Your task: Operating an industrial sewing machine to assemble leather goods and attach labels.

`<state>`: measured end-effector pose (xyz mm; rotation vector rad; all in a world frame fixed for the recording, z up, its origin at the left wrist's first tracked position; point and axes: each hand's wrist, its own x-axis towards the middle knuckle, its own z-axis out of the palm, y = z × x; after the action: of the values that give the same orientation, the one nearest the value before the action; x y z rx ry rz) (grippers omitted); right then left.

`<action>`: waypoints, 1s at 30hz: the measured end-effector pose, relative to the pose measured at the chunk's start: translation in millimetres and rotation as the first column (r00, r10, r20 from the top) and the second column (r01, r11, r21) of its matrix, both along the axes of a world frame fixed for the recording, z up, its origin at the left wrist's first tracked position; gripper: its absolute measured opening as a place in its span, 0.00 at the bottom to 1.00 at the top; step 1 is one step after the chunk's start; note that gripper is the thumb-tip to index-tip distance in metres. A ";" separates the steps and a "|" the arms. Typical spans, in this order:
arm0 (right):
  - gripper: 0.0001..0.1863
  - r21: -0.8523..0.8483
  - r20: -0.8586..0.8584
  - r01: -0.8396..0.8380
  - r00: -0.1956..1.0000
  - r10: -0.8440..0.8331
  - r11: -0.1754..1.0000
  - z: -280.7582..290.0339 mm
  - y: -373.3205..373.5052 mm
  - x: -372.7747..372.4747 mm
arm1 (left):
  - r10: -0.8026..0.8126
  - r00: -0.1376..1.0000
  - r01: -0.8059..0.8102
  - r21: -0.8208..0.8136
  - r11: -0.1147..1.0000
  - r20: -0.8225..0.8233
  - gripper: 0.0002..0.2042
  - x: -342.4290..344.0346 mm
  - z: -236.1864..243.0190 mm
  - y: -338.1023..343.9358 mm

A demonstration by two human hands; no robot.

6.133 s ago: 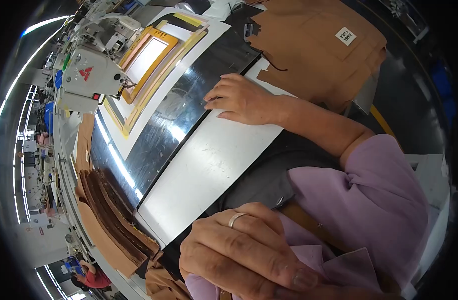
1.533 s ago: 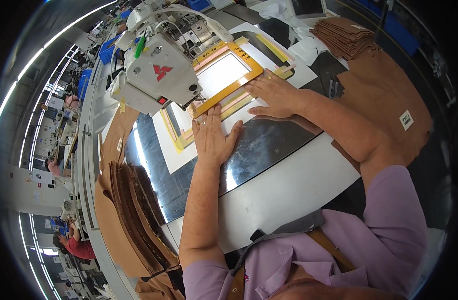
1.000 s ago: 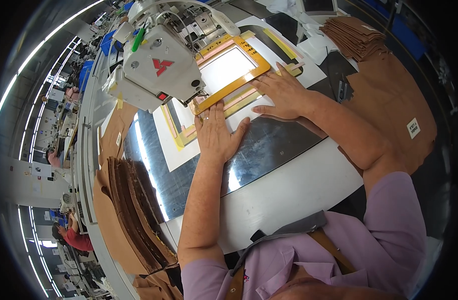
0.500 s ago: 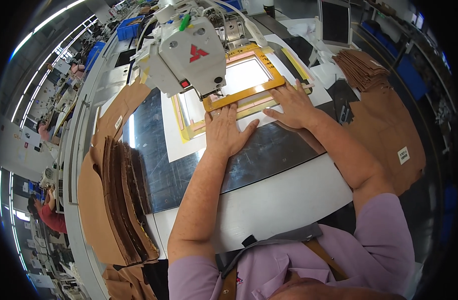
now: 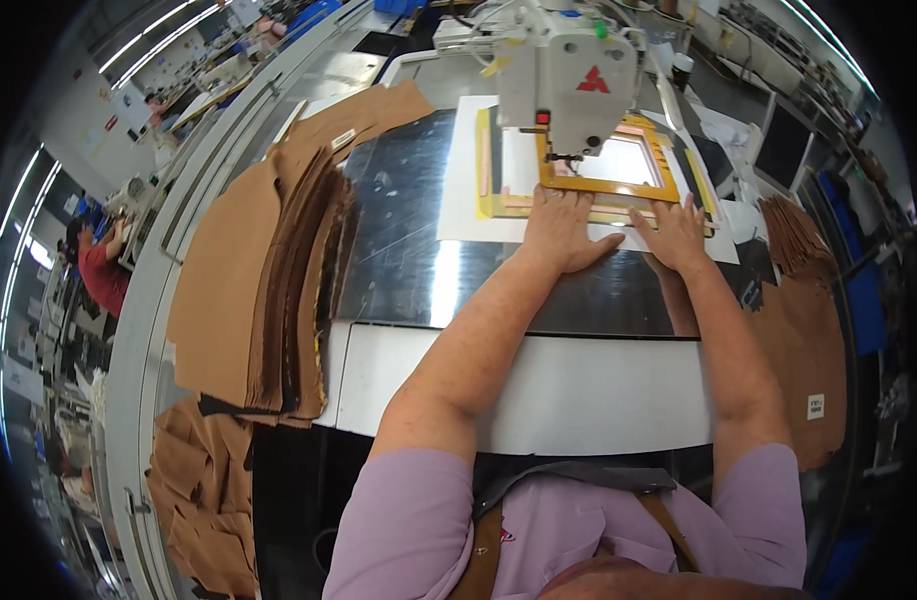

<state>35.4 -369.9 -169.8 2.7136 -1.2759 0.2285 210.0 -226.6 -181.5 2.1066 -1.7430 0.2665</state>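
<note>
Standing left of the orange frame: brown stacked pieces. Under the frame, showing left of it: white sheet. At the frame's near edge, toward its left: left hand, released, fingers extended. Above the frame's left part: white sewing-machine head. Near the frame's right corner: right hand, likewise released, fingers spread. Right of the frame: brown labelled piece. Handling, as judged: even fingertip pressure, frame kept square, left fingers clear of the machine's lower tip.
</note>
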 end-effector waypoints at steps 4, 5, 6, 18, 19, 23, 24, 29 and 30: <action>0.44 -0.060 0.019 -0.011 1.000 0.012 0.998 -7.8 -11.3 -6.6 | 0.013 0.995 0.000 0.134 0.991 -0.097 0.48 -2.8 13.4 0.1; 0.45 -0.055 -0.011 0.004 1.000 -0.005 0.998 -9.1 -16.5 -6.0 | 0.034 0.997 -0.026 0.111 0.994 -0.076 0.48 -3.2 12.1 0.7; 0.45 -0.037 -0.002 0.008 1.000 -0.008 0.999 -7.2 -14.0 -2.5 | 0.073 0.995 -0.065 0.119 0.991 -0.068 0.47 -1.3 11.4 2.3; 0.54 -0.021 0.037 0.226 0.974 -0.225 0.974 -29.9 -35.3 -10.3 | 0.621 0.781 -0.602 -0.185 0.777 0.066 0.26 154.1 101.8 145.2; 0.53 0.001 0.044 0.208 0.977 -0.208 0.978 -29.0 -34.3 -9.3 | 0.731 0.682 -0.693 -0.292 0.659 0.029 0.24 183.1 111.8 170.4; 0.51 0.030 0.061 0.192 0.979 -0.194 0.981 -24.7 -28.6 -15.0 | 0.873 0.461 -0.885 -0.153 0.440 -0.159 0.27 250.7 121.5 237.4; 0.51 0.031 0.069 0.196 0.978 -0.198 0.980 -23.6 -28.8 -14.7 | 0.871 0.466 -0.882 -0.161 0.444 -0.155 0.27 268.9 120.0 251.6; 0.43 -0.011 0.155 0.159 0.976 -0.155 0.987 -26.7 -28.4 -1.2 | 0.448 0.460 -0.882 -0.334 0.333 -0.767 0.15 315.7 109.0 274.6; 0.43 -0.016 0.127 0.201 0.972 -0.197 0.980 -30.5 -31.8 -20.8 | 0.296 0.501 -0.826 -0.349 0.442 -0.813 0.08 282.4 111.0 233.8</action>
<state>14.7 -401.7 -200.3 2.5595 -1.5544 0.3960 492.4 7.2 -70.5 1.7602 -0.2457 0.2878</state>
